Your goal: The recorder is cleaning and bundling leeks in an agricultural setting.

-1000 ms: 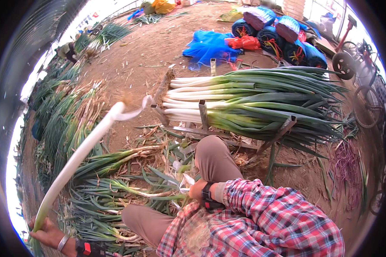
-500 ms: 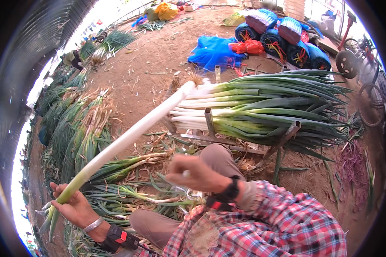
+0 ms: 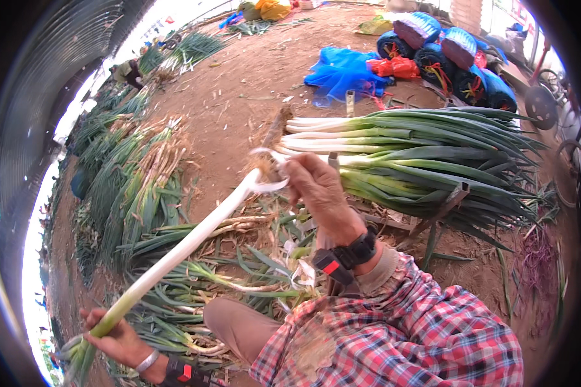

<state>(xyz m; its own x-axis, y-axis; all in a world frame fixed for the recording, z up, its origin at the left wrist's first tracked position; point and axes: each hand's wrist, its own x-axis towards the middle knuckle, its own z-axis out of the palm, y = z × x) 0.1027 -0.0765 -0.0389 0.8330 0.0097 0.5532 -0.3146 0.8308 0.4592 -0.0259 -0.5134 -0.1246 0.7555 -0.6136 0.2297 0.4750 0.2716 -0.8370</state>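
My left hand (image 3: 119, 342) is wrapped around a big green onion (image 3: 187, 244) at the green part where its leaves begin. The long white stalk slants up and right to a brown tuft of roots. At that root end my right hand (image 3: 323, 193) is closed, thumb against fingers, on a thin white strip of peeled skin (image 3: 272, 186) that loops off the stalk. Just beyond the right hand, a stack of trimmed green onions (image 3: 426, 138) lies on a low metal rack (image 3: 448, 203), white ends to the left and dark leaves to the right.
Unpeeled green onions (image 3: 135, 187) lie heaped at the left, and more (image 3: 219, 284) lie by my knee. Blue netting (image 3: 345, 74) and bundled rolls (image 3: 432, 61) sit at the back right. Another person (image 3: 128, 73) bends at the far left. Purple strands (image 3: 539, 264) litter the right.
My right hand has moved up to the root end and taken hold of a skin strip. The onion's root end has dropped lower and left. The whole view has shifted slightly.
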